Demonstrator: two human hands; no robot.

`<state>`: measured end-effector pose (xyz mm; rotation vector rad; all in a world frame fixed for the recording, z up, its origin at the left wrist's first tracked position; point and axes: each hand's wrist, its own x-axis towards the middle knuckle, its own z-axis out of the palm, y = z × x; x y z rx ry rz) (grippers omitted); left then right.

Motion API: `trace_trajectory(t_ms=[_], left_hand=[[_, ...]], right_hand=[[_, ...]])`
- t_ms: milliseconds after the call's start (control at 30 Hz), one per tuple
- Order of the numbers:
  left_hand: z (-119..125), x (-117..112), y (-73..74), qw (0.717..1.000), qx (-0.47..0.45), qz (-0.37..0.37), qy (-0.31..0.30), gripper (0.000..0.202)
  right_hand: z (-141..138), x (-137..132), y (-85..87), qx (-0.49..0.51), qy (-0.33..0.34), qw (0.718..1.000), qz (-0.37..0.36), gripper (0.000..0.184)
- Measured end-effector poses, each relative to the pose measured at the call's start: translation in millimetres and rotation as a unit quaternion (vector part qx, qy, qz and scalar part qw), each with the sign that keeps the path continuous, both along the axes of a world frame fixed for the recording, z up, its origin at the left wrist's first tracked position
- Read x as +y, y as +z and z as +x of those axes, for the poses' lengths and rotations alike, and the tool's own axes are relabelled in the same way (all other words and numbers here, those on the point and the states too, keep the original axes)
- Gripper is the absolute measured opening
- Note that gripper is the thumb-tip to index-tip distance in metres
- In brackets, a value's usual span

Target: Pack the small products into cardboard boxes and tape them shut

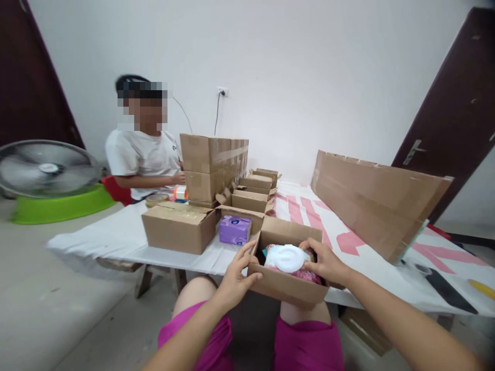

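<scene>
The left hand (235, 278) is closed on the near left corner of the box (284, 288), thumb on the front wall and fingers curled over the side flap. The right hand (325, 262) lies over the right rim with bent fingers on the white pack (286, 257); whether it pinches the pack or only presses it, I cannot tell. The box stands open at the near edge of the table (116, 239), its front seeming to overhang the knees, so I judge it could tip toward the lap if either hand lets go. The pack sits level with the rim and might slide out should the box tilt. The box is plain brown cardboard, flaps open, filled with the soft, rounded white pack lying on something pink (305, 276). Just beside it to the left lies a purple pack (234, 230), then a shut box (178, 228). Farther back, open boxes stand in a row, and a co-worker (143, 157) sits at the table's far end. Flat cardboard sheets (379, 198) lie on the right.
</scene>
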<state>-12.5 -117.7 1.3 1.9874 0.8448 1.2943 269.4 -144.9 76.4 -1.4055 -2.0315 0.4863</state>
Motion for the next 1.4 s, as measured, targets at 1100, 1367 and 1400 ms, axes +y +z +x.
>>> trace_trajectory(t_ms=[1100, 1367, 1400], left_hand=[[-93, 80, -25.2, 0.962, 0.030, 0.072, 0.263, 0.023], [-69, 64, -43.4, 0.917, 0.086, 0.159, 0.355, 0.039], [-64, 59, -44.5, 0.922, 0.093, 0.150, 0.345, 0.040]], right_hand=[[33, 8, -140.8, 0.388, -0.262, 0.881, 0.070, 0.041], [31, 6, -155.8, 0.423, -0.253, 0.868, 0.062, 0.043], [31, 5, -157.8, 0.428, -0.252, 0.866, 0.060, 0.043]])
